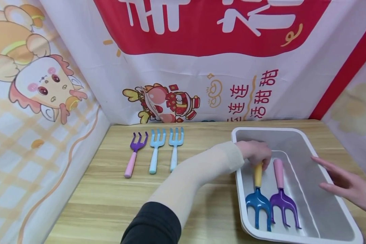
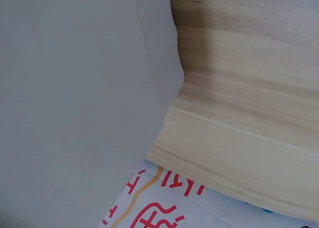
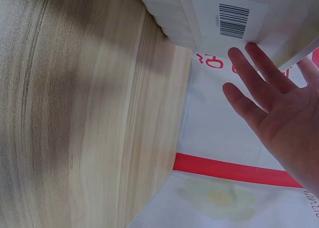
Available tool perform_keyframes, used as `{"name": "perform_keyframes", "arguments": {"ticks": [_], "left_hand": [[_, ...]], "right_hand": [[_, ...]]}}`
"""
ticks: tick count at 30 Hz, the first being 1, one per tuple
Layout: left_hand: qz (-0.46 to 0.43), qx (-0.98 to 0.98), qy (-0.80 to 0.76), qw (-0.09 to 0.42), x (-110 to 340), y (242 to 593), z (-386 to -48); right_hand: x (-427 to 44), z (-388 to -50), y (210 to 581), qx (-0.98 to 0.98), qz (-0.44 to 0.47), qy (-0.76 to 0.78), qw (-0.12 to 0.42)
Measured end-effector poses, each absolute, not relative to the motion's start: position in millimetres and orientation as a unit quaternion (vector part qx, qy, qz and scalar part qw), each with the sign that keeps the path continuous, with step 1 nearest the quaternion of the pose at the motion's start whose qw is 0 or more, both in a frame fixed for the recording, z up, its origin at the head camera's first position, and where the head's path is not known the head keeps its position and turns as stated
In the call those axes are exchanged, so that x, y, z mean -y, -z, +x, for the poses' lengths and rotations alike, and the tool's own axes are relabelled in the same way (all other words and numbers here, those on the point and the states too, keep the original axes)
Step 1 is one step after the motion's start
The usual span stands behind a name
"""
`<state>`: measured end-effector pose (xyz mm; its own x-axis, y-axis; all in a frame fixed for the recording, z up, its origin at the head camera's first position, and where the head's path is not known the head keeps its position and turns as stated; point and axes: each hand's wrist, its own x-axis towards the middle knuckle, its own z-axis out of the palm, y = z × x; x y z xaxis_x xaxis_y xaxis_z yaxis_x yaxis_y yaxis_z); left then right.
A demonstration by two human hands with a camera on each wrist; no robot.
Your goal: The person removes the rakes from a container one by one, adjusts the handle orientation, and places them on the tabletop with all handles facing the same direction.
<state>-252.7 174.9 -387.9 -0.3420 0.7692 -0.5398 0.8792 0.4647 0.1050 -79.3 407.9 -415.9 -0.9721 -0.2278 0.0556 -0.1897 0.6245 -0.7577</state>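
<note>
My left hand [image 1: 257, 152] reaches into a grey-white plastic bin [image 1: 343, 206] and pinches the upper end of the yellow handle of a blue hand fork [image 1: 258, 200]. Its tines point toward me on the bin floor. Beside it in the bin lies a hand fork with a pink handle and purple tines [image 1: 281, 198]. At the bin's right side is my right hand [image 1: 347, 184], fingers spread and straight; in the right wrist view its fingertips [image 3: 252, 49] touch the outer wall by a barcode label. The left wrist view hides the left hand.
Left on the wooden table [image 1: 109, 210] lie a pink-handled purple hand fork [image 1: 135, 154] and two light blue hand forks, one [image 1: 155, 150] in the middle and another [image 1: 175, 147] partly behind my left arm. Printed cloth [image 1: 177, 74] hangs behind and at both sides.
</note>
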Motion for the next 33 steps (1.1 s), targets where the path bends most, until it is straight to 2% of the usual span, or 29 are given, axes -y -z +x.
{"name": "perform_keyframes", "arguments": {"ticks": [6,10,22,33], "left_hand": [[0.450,-0.815,0.058,0.360,-173,391,-251],[0.417,-0.811,0.070,0.403,-167,383,-246],[0.390,-0.804,0.087,0.441,-162,374,-242],[0.395,-0.802,0.032,0.447,-158,367,-255]], "right_hand": [[-408,-79,416,-0.905,-0.100,0.413,0.037],[-408,-79,416,-0.905,-0.107,0.411,0.031],[-408,-79,415,-0.899,-0.123,0.419,0.025],[-408,-80,414,-0.901,-0.107,0.419,0.038]]}}
